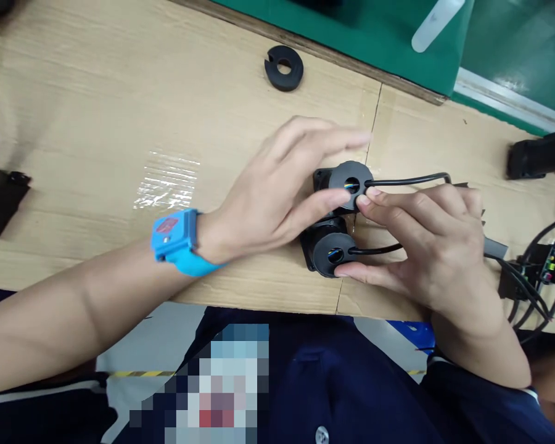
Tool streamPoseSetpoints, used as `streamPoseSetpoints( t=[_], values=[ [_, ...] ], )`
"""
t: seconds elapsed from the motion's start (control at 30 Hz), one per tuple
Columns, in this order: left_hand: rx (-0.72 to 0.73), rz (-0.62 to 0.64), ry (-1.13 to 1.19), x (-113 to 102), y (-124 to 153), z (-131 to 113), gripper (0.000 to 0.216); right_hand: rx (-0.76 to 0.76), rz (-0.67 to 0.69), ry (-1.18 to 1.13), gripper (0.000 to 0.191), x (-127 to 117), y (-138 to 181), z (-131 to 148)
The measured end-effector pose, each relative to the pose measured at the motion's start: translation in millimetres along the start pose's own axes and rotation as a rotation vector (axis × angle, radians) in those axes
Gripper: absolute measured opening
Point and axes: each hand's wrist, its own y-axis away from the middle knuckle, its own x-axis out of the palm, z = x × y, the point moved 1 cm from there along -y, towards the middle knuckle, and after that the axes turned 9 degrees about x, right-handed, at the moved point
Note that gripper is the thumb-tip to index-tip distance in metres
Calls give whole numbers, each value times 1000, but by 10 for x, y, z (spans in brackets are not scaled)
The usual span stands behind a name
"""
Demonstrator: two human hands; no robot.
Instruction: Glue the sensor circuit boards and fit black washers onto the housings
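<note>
My left hand [277, 179] is open, fingers stretched toward the right of the frame and thumb tip over the edge of the upper black end cap [340, 179]; I cannot tell whether it presses there. My right hand [439, 240] is half open, with bent fingertips at that cap's lower-right rim and the thumb at the bottom rim of the lower black end cap [324, 254] — whether it truly grips either, I cannot tell.

Both caps sit on black motor-like units, one above the other, just right of the frame's centre on the cardboard-covered tabletop [74, 123]. Coloured wires show through each cap's round hole, and a black cable runs from each toward the right. A loose black slotted ring [296, 71] lies at the upper centre, well apart from my hands. Around my left wrist is a blue strap [178, 242]; clear tape [169, 179] shines above it. At the right edge are another black cylindrical unit [541, 157] and, lower, more black cables [530, 293].
</note>
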Motion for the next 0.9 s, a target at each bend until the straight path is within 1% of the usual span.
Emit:
streamPoseSetpoints(
  t=[0.03, 0.07, 0.1, 0.17, 0.23, 0.3, 0.33, 0.4, 0.43, 0.47, 0.53, 0.63, 0.7, 0.8, 0.87, 0.9],
  values=[
    [64, -32, -41, -27, 95, -39, 35, 3, 15, 5, 71, -3, 1, 5],
    [151, -29, -63, -46, 200, -72, 33, 6, 27, 7, 72, -8, 2, 9],
    [205, 7, -55, -57, 307, -92, 34, 8, 39, 8, 72, -12, 2, 13],
    [281, 110, -3, -51, 497, -105, 45, 15, 60, 3, 71, -18, 3, 18],
    [283, 166, 43, -23, 610, -99, 52, 21, 60, -7, 69, -20, 5, 19],
    [219, 188, 60, 11, 624, -99, 49, 27, 74, -17, 67, -15, 10, 15],
    [172, 212, 55, 26, 597, -107, 42, 29, 82, -22, 66, -11, 13, 12],
    [91, 286, 24, 47, 503, -139, 20, 30, 97, -29, 65, -1, 22, 6],
    [74, 321, -4, 55, 446, -160, 8, 29, 103, -33, 65, 5, 26, 4],
    [88, 344, -37, 63, 390, -184, 4, 31, 102, -39, 65, 11, 31, 3],
    [205, 326, -116, 86, 297, -233, 13, 35, 92, -53, 66, 23, 37, 1],
    [433, 186, -266, 152, 224, -292, 18, 38, 67, -74, 68, 28, 31, -1],
    [511, 125, -350, 203, 209, -320, 18, 42, 74, -90, 68, 23, 19, -3],
    [512, 126, -414, 241, 204, -349, 17, 48, 69, -130, 67, 11, 5, -8],
    [454, 130, -338, 218, 194, -353, 14, 48, 62, -159, 65, 10, 6, -11],
    [406, 128, -249, 195, 181, -347, 18, 53, 69, -166, 65, 13, 9, -11]
  ],
)
